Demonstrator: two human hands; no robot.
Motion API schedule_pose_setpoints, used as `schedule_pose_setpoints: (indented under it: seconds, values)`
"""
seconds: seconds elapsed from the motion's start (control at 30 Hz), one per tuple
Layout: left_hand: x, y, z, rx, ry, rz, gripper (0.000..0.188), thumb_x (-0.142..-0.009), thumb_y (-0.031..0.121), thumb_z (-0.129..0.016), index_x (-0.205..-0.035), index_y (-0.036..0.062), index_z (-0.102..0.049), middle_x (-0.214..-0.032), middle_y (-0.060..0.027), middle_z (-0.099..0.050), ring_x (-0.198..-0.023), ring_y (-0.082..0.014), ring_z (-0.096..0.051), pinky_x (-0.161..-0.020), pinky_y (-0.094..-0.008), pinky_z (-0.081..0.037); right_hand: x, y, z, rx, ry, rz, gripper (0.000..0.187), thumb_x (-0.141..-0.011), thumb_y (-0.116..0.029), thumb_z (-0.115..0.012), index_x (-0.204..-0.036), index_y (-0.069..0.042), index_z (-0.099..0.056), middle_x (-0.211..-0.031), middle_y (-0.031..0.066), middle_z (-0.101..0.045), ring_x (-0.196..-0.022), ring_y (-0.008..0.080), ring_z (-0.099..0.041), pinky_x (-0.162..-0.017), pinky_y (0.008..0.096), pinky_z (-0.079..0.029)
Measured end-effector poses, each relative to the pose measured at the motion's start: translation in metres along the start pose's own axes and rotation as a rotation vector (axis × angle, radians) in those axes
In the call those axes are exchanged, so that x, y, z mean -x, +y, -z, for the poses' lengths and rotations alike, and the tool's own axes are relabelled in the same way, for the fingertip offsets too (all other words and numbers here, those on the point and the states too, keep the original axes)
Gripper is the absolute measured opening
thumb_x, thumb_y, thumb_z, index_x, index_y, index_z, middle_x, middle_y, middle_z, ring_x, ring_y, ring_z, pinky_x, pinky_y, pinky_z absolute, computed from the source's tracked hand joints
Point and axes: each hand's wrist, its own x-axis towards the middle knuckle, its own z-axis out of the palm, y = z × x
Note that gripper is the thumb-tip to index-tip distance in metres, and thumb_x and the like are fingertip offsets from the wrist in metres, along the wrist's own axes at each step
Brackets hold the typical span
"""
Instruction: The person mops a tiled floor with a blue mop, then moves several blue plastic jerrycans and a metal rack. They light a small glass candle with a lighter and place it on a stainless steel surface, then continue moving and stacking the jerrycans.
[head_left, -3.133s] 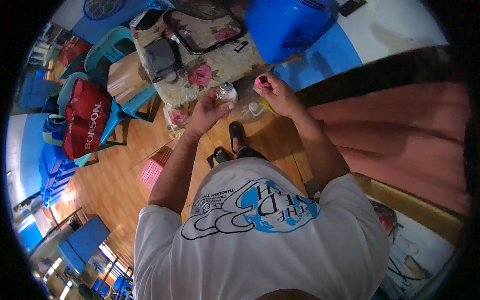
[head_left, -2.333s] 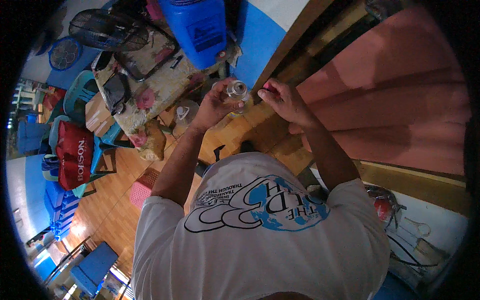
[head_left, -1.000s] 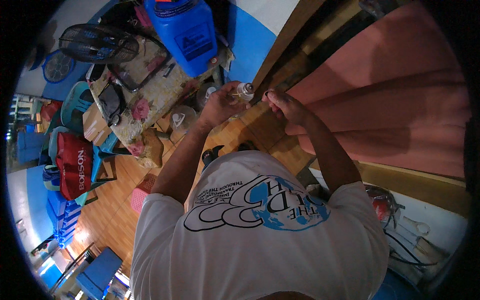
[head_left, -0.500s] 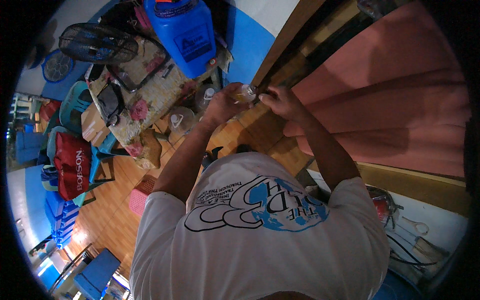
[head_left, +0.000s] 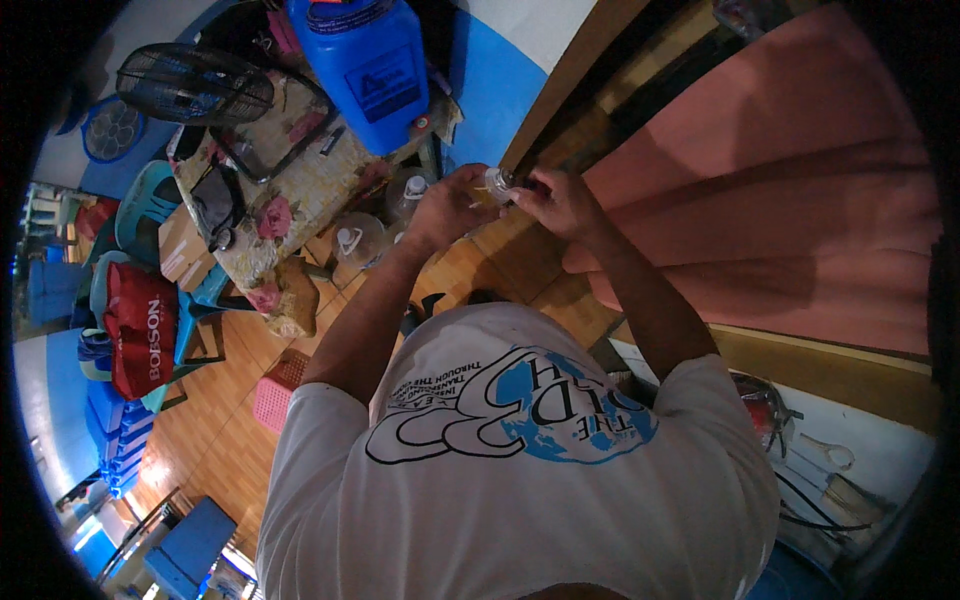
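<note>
Since a second ago the right hand has moved in to the mouth of the small glass bottle, closing the gap that stood between them; the view has barely shifted.

At far left, a red bag hangs by stacked chairs, the chairs too crowded to separate clearly. Next comes a cardboard box, partly hidden by the edge of the desk with its flowered cover. On the desk stands a black fan, and toward its right end a blue jug, cut off at the top by the dark rim of the view. A pink basket sits on the floor, partly covered by the left sleeve.

Beside the desk are two clear plastic jugs, the further one partly behind the left forearm. The left hand reaches up and forward, its grip closed around the small glass bottle, which is held in the air right of the desk; the fingers hide much of its side. Thumb forward and fingers curled, the right hand bends inward at the bottle's top; whether its grip holds something dark there cannot be told. A reddish curtain fills the right.
</note>
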Motion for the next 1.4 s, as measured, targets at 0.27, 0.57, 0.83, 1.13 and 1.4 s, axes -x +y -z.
schedule_pose_setpoints:
  seconds: [0.27, 0.57, 0.83, 1.13, 1.4]
  values:
    - [-0.002, -0.012, -0.001, 0.071, -0.003, -0.027, 0.066, -0.075, 0.019, -0.083, -0.131, 0.005, -0.051, -0.115, -0.006, -0.064, -0.099, -0.0147, -0.061, -0.088, -0.0309, -0.05, 0.002, 0.009, -0.006, 0.025, 0.098, 0.159, 0.029, -0.085, -0.026, -0.068, -0.098, -0.001, -0.063, -0.078, 0.0128, -0.065, -0.07, 0.0212, -0.063, -0.066, 0.0348, -0.05]
    - [0.001, -0.015, -0.001, 0.129, -0.023, 0.019, 0.064, -0.076, 0.017, -0.083, -0.131, 0.0064, -0.051, -0.115, -0.0043, -0.063, -0.103, -0.0139, -0.06, -0.09, -0.0317, -0.049, 0.011, 0.005, -0.002, -0.381, -0.166, 0.065, 0.025, -0.094, -0.022, -0.062, -0.108, -0.002, -0.057, -0.088, 0.0063, -0.059, -0.081, 0.0126, -0.053, -0.074, 0.0314, -0.047]
    - [-0.004, -0.031, -0.005, 0.102, -0.036, -0.019, 0.06, -0.078, 0.016, -0.081, -0.129, 0.0048, -0.051, -0.116, -0.0039, -0.063, -0.102, -0.0143, -0.061, -0.09, -0.0325, -0.05, 0.02, 0.042, -0.012, -0.236, -0.161, -0.115, 0.023, -0.098, -0.025, -0.054, -0.114, -0.008, -0.058, -0.093, 0.003, -0.056, -0.078, 0.0103, -0.053, -0.068, 0.0267, -0.047]
    - [0.003, -0.047, -0.018, 0.225, 0.037, -0.032, 0.067, -0.072, 0.03, -0.084, -0.127, 0.0048, -0.055, -0.11, -0.0064, -0.066, -0.089, -0.0134, -0.061, -0.082, -0.0295, -0.049, 0.028, 0.075, -0.02, -0.091, -0.111, -0.268, 0.031, -0.097, -0.027, -0.055, -0.114, -0.002, -0.059, -0.101, 0.0134, -0.064, -0.093, 0.0188, -0.06, -0.084, 0.0314, -0.047]
    - [0.006, -0.032, -0.016, 0.196, -0.017, -0.022, 0.061, -0.075, 0.018, -0.083, -0.128, 0.006, -0.053, -0.115, -0.0042, -0.063, -0.099, -0.0139, -0.061, -0.087, -0.0298, -0.049, 0.024, 0.03, -0.008, 0.101, 0.011, -0.321, 0.046, -0.087, -0.042, -0.064, -0.091, 0.003, -0.064, -0.08, 0.0154, -0.065, -0.072, 0.024, -0.061, -0.069, 0.0367, -0.048]
